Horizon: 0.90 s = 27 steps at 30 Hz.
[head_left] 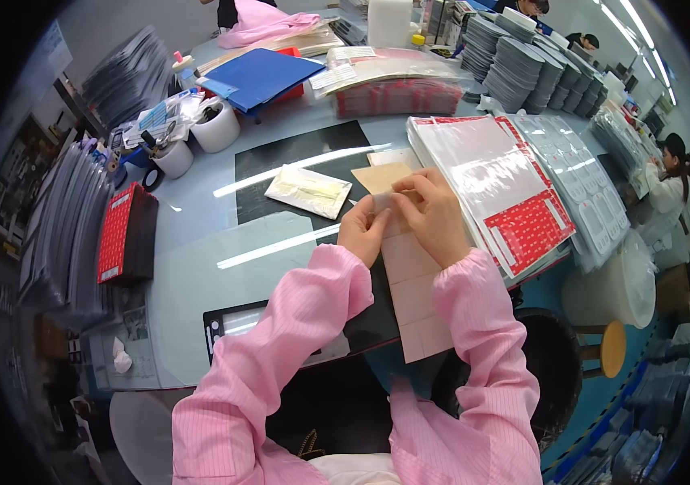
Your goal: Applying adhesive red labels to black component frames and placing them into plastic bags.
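My left hand (362,231) and my right hand (432,215) come together over a long beige paper sheet (419,303) marked off in sections. Thumbs and fingertips of both hands pinch a small, thin, see-through piece (383,202); its exact kind is too small to make out. The beige sheet runs under the hands, and its near end reaches past the table edge. Left of the hands lies a flat white packet (309,191) with something yellowish in it. A tan piece of paper (380,175) lies just beyond the fingertips.
To the right lie a stack of red-and-white sheets (532,238) and clear moulded trays (575,174). A black framed panel (217,327) rests near the front edge. A red-and-black box (128,234), white cups (215,127) and a blue folder (260,77) stand farther left. Another person (668,174) sits at right.
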Motion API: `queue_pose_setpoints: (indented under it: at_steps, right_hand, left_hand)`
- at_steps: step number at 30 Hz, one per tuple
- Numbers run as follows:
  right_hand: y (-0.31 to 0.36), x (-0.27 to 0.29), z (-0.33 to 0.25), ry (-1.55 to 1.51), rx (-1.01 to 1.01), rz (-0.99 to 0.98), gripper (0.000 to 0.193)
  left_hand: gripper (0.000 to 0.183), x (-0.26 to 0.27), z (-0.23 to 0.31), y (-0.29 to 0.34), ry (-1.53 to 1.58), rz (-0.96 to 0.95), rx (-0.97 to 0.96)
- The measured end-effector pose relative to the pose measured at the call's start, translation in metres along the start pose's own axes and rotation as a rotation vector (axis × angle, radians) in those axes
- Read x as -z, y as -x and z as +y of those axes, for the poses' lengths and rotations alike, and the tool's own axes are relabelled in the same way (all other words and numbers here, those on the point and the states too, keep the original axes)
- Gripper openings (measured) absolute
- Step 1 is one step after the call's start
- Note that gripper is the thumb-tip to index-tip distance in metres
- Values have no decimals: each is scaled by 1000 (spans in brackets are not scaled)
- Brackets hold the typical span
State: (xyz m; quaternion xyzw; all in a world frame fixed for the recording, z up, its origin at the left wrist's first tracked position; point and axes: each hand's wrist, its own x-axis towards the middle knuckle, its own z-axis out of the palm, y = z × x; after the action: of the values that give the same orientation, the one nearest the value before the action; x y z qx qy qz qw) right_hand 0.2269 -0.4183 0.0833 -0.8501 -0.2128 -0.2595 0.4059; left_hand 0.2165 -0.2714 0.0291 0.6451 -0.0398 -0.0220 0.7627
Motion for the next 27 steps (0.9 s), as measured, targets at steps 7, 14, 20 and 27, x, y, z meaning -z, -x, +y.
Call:
queue_pose_setpoints:
  at_steps: [7,14,20,27]
  right_hand:
    - [6,-1,-4,-177,-106,-43,9]
    - [12,-4,10,-158,33,11,11]
    - [20,5,9,-139,164,68,13]
    - [33,27,-19,-203,156,127,12]
  left_hand:
    - [23,-11,4,4,141,91,85]
    - [35,-13,-8,-10,166,175,82]
    - [36,-13,-41,-34,159,264,11]
    - [38,12,-82,-81,67,394,55]
